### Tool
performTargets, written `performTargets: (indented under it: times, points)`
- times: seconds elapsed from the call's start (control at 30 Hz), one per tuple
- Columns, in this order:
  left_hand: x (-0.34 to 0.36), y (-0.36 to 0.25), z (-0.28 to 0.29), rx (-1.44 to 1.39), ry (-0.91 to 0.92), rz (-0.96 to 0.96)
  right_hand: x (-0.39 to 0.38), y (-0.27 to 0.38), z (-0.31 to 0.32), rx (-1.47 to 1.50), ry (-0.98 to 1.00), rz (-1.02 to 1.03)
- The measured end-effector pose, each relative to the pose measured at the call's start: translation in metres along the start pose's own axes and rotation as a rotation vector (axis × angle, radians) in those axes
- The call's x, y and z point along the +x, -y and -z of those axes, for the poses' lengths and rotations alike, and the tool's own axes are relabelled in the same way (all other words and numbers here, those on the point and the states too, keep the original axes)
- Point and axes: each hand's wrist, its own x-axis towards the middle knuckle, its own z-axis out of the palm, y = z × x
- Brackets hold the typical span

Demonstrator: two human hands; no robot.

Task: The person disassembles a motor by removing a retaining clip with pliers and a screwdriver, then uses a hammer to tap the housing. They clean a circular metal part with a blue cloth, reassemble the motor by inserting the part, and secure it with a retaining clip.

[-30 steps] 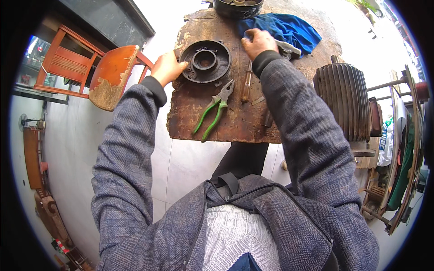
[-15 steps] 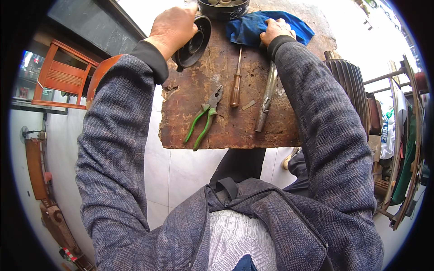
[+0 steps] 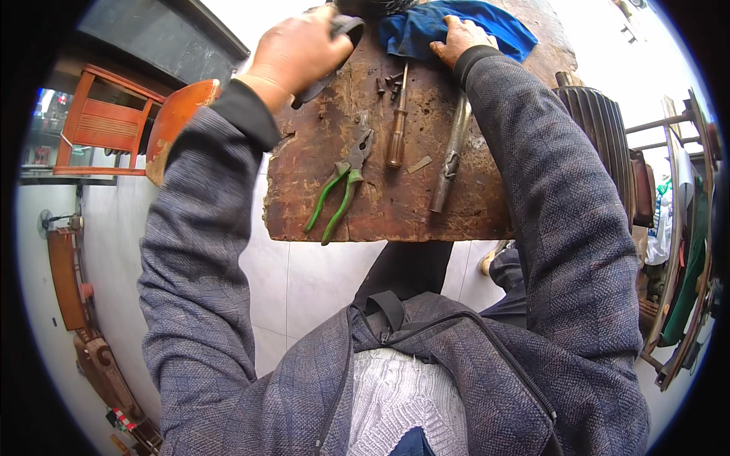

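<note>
My left hand [image 3: 300, 52] is closed round the rim of a black, round, dish-like part [image 3: 346, 32], tilted above the far left of the worn wooden table [image 3: 304, 216]; motion blurs it slightly. At the far side, my right hand [image 3: 464, 39] grips a crumpled blue cloth [image 3: 498, 26], thumb spread to the left. A screwdriver [image 3: 396, 140] with a brown handle points away, its tip near the cloth. Several small dark screws [image 3: 393, 82] lie beside its shaft. Green-handled pliers [image 3: 346, 175] rest at the left. A metal tube [image 3: 451, 159] lies partly under my right forearm.
A black round part [image 3: 372, 6] stands at the table's far edge, cut off by the frame. A small flat strip [image 3: 419, 164] lies by the screwdriver. Right of the table is a dark ribbed motor-like body [image 3: 597, 137]; at left stands a wooden chair [image 3: 106, 125].
My left hand has turned and shifted slightly right with the black dish-like part. Small screws now show beside the screwdriver. The blue cloth has spread slightly under my right hand.
</note>
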Motion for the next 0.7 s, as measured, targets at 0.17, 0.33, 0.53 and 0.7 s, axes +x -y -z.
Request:
performTargets:
  times: [0.17, 0.33, 0.53, 0.7]
  points:
    - [-0.005, 0.063, -0.007, -0.423, -0.006, 0.05, 0.01, 0.007, 0.001, -0.041, 0.05, 0.019]
    - [-0.019, 0.076, -0.019, -0.692, 0.014, 0.14, 0.031, -0.012, -0.013, 0.071, -0.273, -0.067]
    - [-0.023, 0.078, -0.037, -0.872, -0.09, 0.102, 0.08, -0.063, -0.021, 0.217, -0.471, -0.228]
    - [-0.025, 0.085, -0.043, -0.856, -0.105, 0.157, 0.116, -0.072, 0.03, 0.097, -0.698, 0.03]
